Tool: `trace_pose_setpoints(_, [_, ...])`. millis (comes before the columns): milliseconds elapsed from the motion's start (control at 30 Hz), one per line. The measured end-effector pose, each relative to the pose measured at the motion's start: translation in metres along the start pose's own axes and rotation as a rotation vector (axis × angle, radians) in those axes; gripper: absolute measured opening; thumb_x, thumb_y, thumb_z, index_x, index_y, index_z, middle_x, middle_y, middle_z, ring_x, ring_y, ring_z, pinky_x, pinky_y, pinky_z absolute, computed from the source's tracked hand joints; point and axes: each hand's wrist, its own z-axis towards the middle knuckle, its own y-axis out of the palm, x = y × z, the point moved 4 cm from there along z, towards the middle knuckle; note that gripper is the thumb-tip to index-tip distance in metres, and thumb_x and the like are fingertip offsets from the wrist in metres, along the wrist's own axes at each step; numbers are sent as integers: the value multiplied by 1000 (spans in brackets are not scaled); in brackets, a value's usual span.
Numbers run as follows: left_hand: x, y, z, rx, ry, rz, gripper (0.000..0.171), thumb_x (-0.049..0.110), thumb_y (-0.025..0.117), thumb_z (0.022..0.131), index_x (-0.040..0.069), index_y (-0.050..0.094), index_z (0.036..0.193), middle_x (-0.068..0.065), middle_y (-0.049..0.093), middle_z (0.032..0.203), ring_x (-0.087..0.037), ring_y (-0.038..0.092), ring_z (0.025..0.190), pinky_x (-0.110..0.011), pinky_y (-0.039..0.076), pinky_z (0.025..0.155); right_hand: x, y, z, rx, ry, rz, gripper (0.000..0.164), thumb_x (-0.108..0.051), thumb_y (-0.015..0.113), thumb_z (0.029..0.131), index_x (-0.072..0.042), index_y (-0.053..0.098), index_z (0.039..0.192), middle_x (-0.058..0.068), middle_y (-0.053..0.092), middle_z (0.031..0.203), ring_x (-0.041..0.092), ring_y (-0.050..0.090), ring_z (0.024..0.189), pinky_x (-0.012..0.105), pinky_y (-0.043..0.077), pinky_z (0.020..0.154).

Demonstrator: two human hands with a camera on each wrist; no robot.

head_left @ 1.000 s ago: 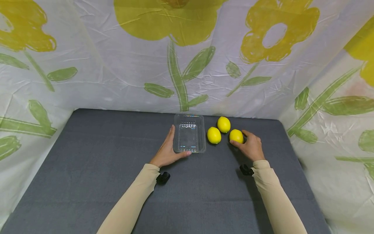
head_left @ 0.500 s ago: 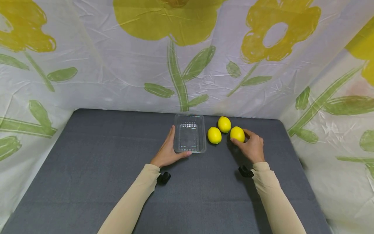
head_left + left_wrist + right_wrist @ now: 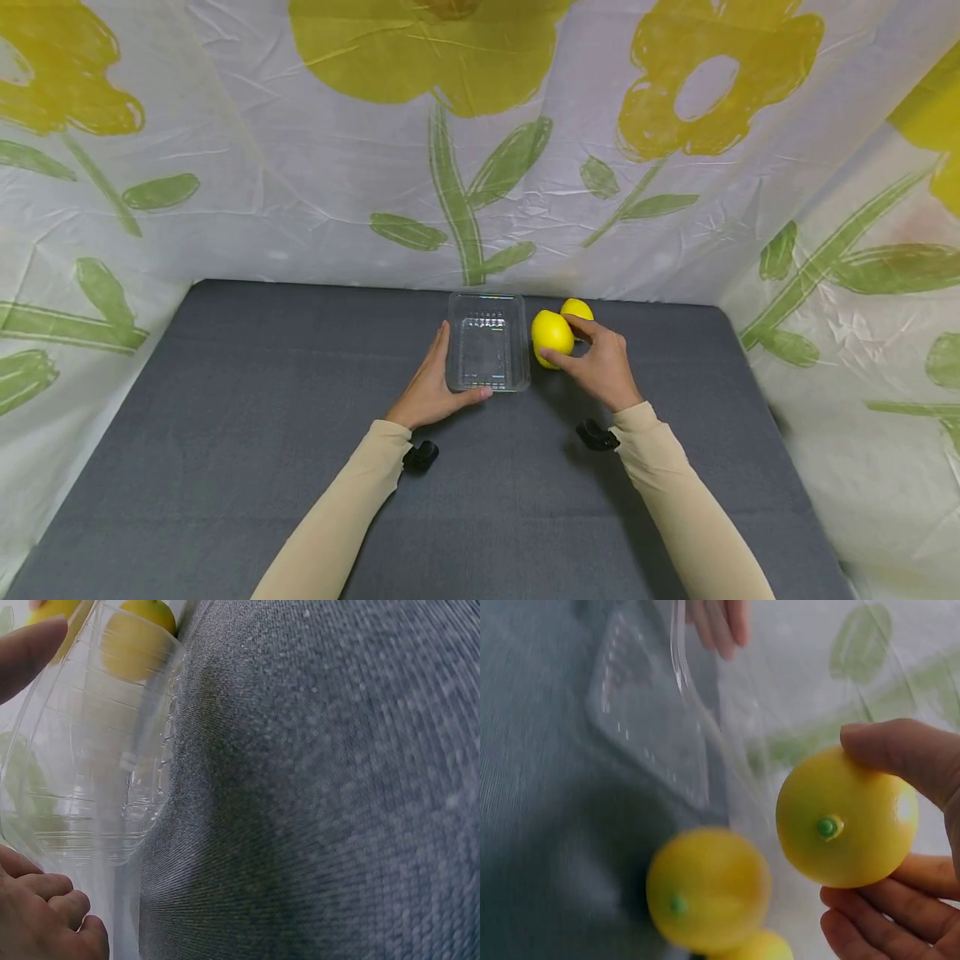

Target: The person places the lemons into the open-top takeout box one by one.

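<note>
The right grip [image 3: 602, 367] pinches a smooth, rounded yellow lemon [image 3: 847, 814] between thumb and fingers, just right of a clear, ribbed plastic tray [image 3: 484, 337]. The left grip [image 3: 426, 390] is spread, touching the tray's left and near sides. Two more lemons [image 3: 707, 889] sit near the held one on the cloth-covered desk [image 3: 225, 433].

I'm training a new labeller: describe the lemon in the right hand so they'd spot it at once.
On the grey table, find the clear tray. Right of it in the head view, the right hand holds a lemon. It alone is raised; the other two lie on the table.
</note>
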Motion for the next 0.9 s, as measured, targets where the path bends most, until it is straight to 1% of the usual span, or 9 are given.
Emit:
trace_pose_setpoints(100, [1,0,0,1,-1,4,130,52,84,80,12,-8,163,-9,-6,170,-26,0,155,-55,17,121,-7,14,5,-44,-28,12,69,-24,90,79,3,62,136,20,67,127,36,65,113,51,52,95])
trace_pose_setpoints(200, [2,0,-1,-1,-3,8,129,52,83,81,13,-8,163,-10,-7,170,-27,0,155,-56,17,121,-14,28,10,-89,-75,19,68,-25,90,80,1,62,136,17,66,130,34,64,114,50,52,95])
trace_pose_setpoints(367, [3,0,-1,-10,-1,4,127,51,82,83,13,-9,163,-10,-7,170,-29,1,155,-59,18,120,-22,48,15,-168,-172,14,69,-27,90,80,2,62,136,17,66,131,32,65,115,50,53,95])
trace_pose_setpoints(500, [2,0,-1,-15,2,4,128,51,82,82,11,-8,163,-11,-6,170,-30,1,155,-60,18,119,-25,61,18,-213,-224,-22,68,-30,89,80,0,63,136,16,67,130,31,64,118,48,52,97])
trace_pose_setpoints(667, [2,-1,-2,-15,6,-1,128,51,82,82,10,-8,163,-11,-6,170,-28,1,155,-59,19,120,-26,74,21,-289,-242,-67,68,-32,88,82,0,62,137,14,65,133,31,61,123,46,48,103])
trace_pose_setpoints(800, [2,-1,-2,-22,11,-1,127,51,82,83,10,-9,163,-11,-8,170,-29,-1,155,-59,18,120,-26,83,23,-353,-237,-112,69,-31,88,82,1,61,137,14,64,135,31,60,125,46,47,105])
trace_pose_setpoints(900, [2,-1,-2,-24,9,0,127,51,81,84,11,-9,163,-12,-8,170,-29,-1,155,-59,17,120,-28,88,25,-390,-251,-128,69,-31,88,82,1,62,137,14,64,135,30,60,125,46,47,105])
